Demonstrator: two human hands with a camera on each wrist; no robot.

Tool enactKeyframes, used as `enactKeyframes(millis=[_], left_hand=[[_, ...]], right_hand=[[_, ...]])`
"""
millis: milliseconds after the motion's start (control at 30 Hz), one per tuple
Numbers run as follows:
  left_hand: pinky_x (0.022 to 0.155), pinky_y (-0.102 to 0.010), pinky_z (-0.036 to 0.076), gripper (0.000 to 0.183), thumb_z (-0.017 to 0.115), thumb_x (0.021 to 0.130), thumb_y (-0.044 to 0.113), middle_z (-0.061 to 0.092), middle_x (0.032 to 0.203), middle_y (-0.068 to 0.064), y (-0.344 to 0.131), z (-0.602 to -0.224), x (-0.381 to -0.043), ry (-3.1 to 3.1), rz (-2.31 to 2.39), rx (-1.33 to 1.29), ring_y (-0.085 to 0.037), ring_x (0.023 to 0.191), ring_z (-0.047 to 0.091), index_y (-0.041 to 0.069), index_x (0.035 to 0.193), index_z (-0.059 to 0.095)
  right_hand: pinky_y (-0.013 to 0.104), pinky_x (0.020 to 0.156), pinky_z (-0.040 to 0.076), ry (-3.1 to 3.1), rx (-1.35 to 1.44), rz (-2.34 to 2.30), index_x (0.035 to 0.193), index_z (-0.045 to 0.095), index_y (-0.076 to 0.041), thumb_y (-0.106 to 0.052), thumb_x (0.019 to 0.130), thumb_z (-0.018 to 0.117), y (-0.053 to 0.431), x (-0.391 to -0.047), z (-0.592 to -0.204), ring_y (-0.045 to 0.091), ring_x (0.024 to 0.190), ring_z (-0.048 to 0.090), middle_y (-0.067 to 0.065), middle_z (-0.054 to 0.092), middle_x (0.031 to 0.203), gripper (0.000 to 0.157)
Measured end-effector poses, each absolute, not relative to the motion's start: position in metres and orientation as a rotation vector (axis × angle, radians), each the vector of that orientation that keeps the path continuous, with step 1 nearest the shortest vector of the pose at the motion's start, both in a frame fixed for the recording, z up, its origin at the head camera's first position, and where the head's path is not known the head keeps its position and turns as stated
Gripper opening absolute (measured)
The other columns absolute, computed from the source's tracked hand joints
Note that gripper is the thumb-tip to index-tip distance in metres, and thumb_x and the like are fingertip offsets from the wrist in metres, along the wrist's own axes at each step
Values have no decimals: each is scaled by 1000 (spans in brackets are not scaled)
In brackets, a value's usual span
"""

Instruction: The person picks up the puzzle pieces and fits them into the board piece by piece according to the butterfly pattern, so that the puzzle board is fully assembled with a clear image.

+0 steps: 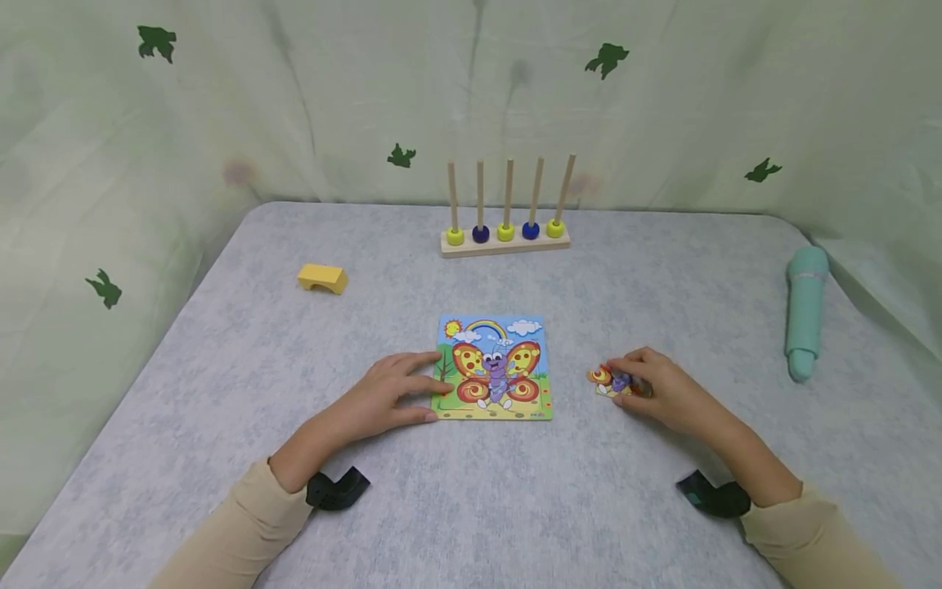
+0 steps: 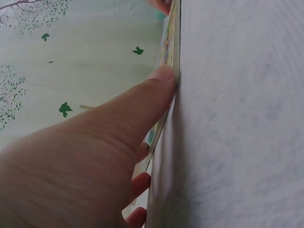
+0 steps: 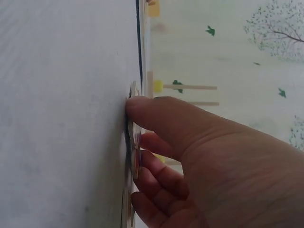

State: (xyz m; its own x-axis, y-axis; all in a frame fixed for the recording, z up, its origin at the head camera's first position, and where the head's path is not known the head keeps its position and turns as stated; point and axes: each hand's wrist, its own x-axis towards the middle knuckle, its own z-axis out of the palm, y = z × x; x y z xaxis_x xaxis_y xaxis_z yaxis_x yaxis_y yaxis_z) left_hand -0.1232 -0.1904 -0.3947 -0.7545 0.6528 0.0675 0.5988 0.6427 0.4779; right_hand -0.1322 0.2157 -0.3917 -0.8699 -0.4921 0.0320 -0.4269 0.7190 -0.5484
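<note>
A square picture puzzle board with a purple butterfly, rainbow and sun lies flat in the middle of the table. My left hand rests at its left side with fingers spread; fingertips reach onto the picture, and the thumb touches the edge near the lower left corner. In the left wrist view, the thumb lies along the board's thin edge. To the right of the board, my right hand pinches thin butterfly puzzle pieces, with the thumb on the near side in the right wrist view. The palm side hides part of them.
Behind the board stands a wooden rack with upright pegs and yellow and blue beads. A yellow arch block sits at the back left. A mint-green microphone-shaped toy lies near the right edge. A pale curtain hangs behind the table.
</note>
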Motion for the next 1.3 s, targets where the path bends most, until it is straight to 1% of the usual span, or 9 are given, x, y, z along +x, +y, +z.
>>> enactKeyframes(millis=[167,267,433,533,667,800,933,1133,1300], left_hand=[[100,-49,20,37,63,83,37,36,139,-6,-189,-395,-122,2756,708,1068,-27,126,28,26,119,61],[100,-48,21,37,63,84,34,39,137,-3,-187,-394,-120,2762,683,1111,-27,126,30,23,119,60],[101,-44,23,40,60,86,29,45,132,2,-183,-393,-119,2744,651,1194,-23,126,32,13,122,57],[100,-43,24,40,59,87,28,47,131,2,-182,-392,-118,2735,649,1201,-22,125,33,11,123,56],[100,-43,25,40,59,87,29,47,130,1,-181,-391,-117,2731,657,1196,-22,124,35,11,122,56],[99,-42,26,38,59,87,30,48,129,1,-182,-391,-118,2739,662,1213,-21,121,38,11,120,58],[98,-41,28,36,59,87,31,50,128,1,-182,-392,-120,2753,661,1239,-20,119,40,13,118,58],[96,-42,30,36,60,86,32,51,126,2,-182,-393,-119,2783,657,1280,-21,116,43,14,118,58],[94,-43,32,42,60,86,32,53,124,3,-181,-395,-119,2815,624,1332,-20,113,45,14,123,55]], right_hand=[[38,72,44,2822,-764,-870,116,59,-2,-11,77,71,212,-129,-391,23,91,48,12,50,106,42],[36,73,46,2842,-806,-918,116,58,-3,-10,75,73,208,-126,-388,21,92,49,11,50,107,44],[33,69,48,2862,-931,-1050,117,58,-4,-7,73,74,196,-120,-378,16,91,49,8,51,107,47],[32,65,47,2873,-1009,-1113,118,58,-5,-8,73,74,183,-115,-372,14,87,48,7,52,106,48],[32,66,47,2860,-1078,-1170,120,57,-8,-11,75,73,161,-111,-364,12,87,48,5,52,107,48],[33,70,47,2783,-1134,-1211,120,56,-7,-12,76,72,136,-111,-360,13,92,48,5,51,109,47],[30,71,46,2714,-1180,-1177,120,56,-4,-12,76,72,114,-116,-364,15,91,48,8,50,107,46],[27,69,43,2663,-1116,-1026,120,57,-9,-21,79,70,95,-124,-377,15,89,46,4,50,106,45],[25,67,40,2678,-1158,-941,119,59,-8,-23,80,69,87,-130,-388,12,84,43,3,51,105,43]])
